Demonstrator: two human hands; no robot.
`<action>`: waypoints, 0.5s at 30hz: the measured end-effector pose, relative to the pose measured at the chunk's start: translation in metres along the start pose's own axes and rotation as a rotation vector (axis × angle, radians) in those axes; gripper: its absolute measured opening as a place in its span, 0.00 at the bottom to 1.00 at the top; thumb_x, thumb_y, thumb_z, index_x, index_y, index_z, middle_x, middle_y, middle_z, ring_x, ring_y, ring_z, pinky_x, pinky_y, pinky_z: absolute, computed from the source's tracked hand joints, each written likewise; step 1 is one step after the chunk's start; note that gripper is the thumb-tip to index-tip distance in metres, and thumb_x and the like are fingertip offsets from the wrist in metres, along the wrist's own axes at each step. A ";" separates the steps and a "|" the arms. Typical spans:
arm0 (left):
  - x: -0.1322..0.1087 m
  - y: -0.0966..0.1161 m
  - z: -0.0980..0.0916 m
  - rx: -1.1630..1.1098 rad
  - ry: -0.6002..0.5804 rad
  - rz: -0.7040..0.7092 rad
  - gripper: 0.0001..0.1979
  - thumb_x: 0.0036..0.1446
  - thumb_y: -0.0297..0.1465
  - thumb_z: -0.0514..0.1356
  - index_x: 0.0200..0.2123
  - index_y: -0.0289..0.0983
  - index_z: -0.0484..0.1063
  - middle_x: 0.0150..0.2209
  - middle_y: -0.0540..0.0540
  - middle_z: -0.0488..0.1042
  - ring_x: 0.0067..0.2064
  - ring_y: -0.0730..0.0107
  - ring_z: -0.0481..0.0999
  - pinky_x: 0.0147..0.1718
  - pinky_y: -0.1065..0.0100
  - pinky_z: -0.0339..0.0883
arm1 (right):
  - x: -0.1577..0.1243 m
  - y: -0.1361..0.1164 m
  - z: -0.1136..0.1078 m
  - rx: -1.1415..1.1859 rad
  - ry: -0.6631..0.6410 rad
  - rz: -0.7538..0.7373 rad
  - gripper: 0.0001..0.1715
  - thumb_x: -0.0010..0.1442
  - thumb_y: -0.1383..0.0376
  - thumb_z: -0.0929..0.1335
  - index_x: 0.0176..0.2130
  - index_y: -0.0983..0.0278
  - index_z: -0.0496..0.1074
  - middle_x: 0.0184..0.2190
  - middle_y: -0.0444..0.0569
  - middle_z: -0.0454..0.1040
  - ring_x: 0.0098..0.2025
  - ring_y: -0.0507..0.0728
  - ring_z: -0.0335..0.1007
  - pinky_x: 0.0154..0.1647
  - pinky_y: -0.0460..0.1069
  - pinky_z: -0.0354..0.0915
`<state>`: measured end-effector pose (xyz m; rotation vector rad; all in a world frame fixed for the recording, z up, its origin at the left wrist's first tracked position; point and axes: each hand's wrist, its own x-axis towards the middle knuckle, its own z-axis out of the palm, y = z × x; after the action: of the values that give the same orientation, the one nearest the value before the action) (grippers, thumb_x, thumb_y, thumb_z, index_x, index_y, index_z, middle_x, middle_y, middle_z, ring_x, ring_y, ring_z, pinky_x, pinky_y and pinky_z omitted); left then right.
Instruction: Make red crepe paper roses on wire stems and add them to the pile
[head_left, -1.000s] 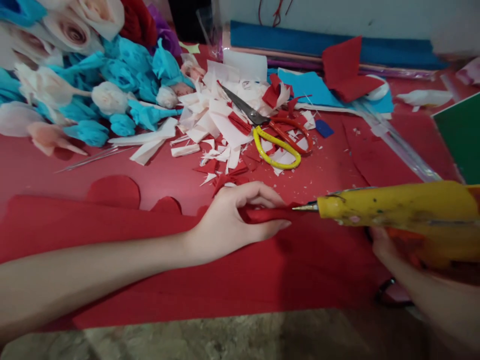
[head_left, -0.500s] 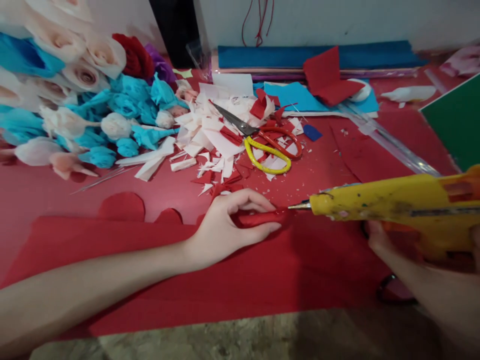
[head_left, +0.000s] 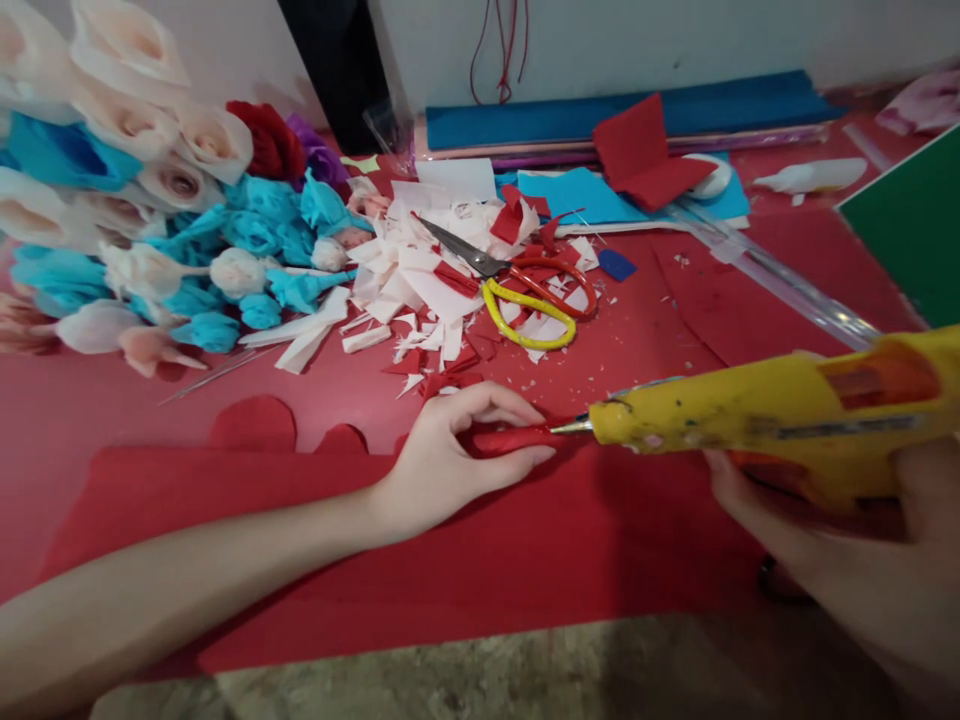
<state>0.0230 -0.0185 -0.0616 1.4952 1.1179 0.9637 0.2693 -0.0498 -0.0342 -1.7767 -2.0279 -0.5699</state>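
Note:
In the head view, a yellow glue gun (head_left: 720, 405) is in my right hand (head_left: 832, 560), its metal tip pointing left. My left hand (head_left: 450, 470) pinches a folded or rolled piece of red crepe paper (head_left: 502, 440) between thumb and fingers. The gun's tip meets this red piece at its right end, just beyond my left fingertips. Beneath both hands spreads a large red sheet (head_left: 337, 590). Two rounded red cut-outs (head_left: 255, 424) show past the sheet's far edge on the left. My right fingers are partly hidden by the gun.
Scissors (head_left: 487, 270) with red and yellow handles lie on a heap of paper scraps (head_left: 431, 285). Paper flowers (head_left: 262, 215) crowd the back left. Behind are blue paper (head_left: 585, 190), clear sticks (head_left: 780, 275), a small white bottle (head_left: 814, 176) and a green board (head_left: 911, 225).
The glue gun has moved left along the red paper, its tip now closer to my left fingertips. My left hand keeps its pinch, and the view has shifted slightly.

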 end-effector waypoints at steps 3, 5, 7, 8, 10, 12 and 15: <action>0.000 0.000 0.000 -0.001 0.009 0.006 0.09 0.43 0.24 0.66 0.28 0.35 0.69 0.28 0.50 0.77 0.31 0.75 0.78 0.33 0.79 0.73 | 0.006 -0.005 -0.001 -0.003 0.039 -0.060 0.26 0.52 0.49 0.66 0.22 0.61 0.49 0.16 0.42 0.56 0.18 0.50 0.54 0.17 0.47 0.51; 0.000 0.000 0.001 -0.005 0.011 0.009 0.08 0.43 0.24 0.66 0.28 0.35 0.69 0.28 0.50 0.77 0.31 0.76 0.78 0.33 0.80 0.72 | 0.007 -0.005 -0.003 0.009 -0.018 0.023 0.26 0.52 0.48 0.65 0.21 0.60 0.48 0.17 0.43 0.56 0.18 0.51 0.54 0.17 0.48 0.51; 0.000 0.000 0.000 -0.008 0.007 0.006 0.08 0.43 0.25 0.66 0.28 0.35 0.69 0.29 0.50 0.77 0.32 0.76 0.78 0.34 0.80 0.72 | 0.007 -0.004 -0.004 0.028 -0.081 0.130 0.27 0.50 0.45 0.64 0.21 0.60 0.49 0.17 0.45 0.57 0.20 0.53 0.56 0.18 0.48 0.53; 0.000 0.000 0.000 -0.009 0.005 0.004 0.09 0.43 0.25 0.66 0.28 0.35 0.69 0.29 0.50 0.77 0.32 0.76 0.78 0.34 0.80 0.72 | 0.006 -0.004 -0.004 0.040 -0.086 0.143 0.27 0.49 0.45 0.64 0.21 0.60 0.49 0.17 0.45 0.57 0.20 0.53 0.57 0.19 0.48 0.54; -0.001 0.000 0.000 -0.008 0.000 0.006 0.09 0.43 0.25 0.66 0.28 0.35 0.69 0.29 0.50 0.77 0.32 0.76 0.78 0.34 0.79 0.72 | 0.005 -0.006 -0.004 0.056 -0.054 0.060 0.27 0.50 0.47 0.66 0.21 0.60 0.49 0.17 0.43 0.56 0.19 0.52 0.56 0.18 0.47 0.55; -0.001 0.000 0.000 -0.001 0.001 0.011 0.09 0.43 0.25 0.66 0.28 0.35 0.69 0.29 0.50 0.77 0.32 0.76 0.78 0.34 0.79 0.72 | 0.005 -0.007 -0.004 0.046 0.024 -0.068 0.26 0.52 0.50 0.66 0.22 0.61 0.48 0.16 0.42 0.56 0.18 0.50 0.54 0.17 0.46 0.53; -0.001 -0.001 0.000 0.011 0.005 0.016 0.08 0.43 0.25 0.66 0.28 0.35 0.69 0.28 0.50 0.77 0.31 0.76 0.78 0.33 0.80 0.72 | 0.004 -0.004 -0.004 0.042 -0.011 -0.007 0.26 0.51 0.49 0.66 0.21 0.61 0.49 0.17 0.43 0.57 0.19 0.50 0.55 0.19 0.47 0.52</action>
<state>0.0230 -0.0193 -0.0623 1.5138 1.1181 0.9742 0.2645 -0.0489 -0.0288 -1.7534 -2.0392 -0.5171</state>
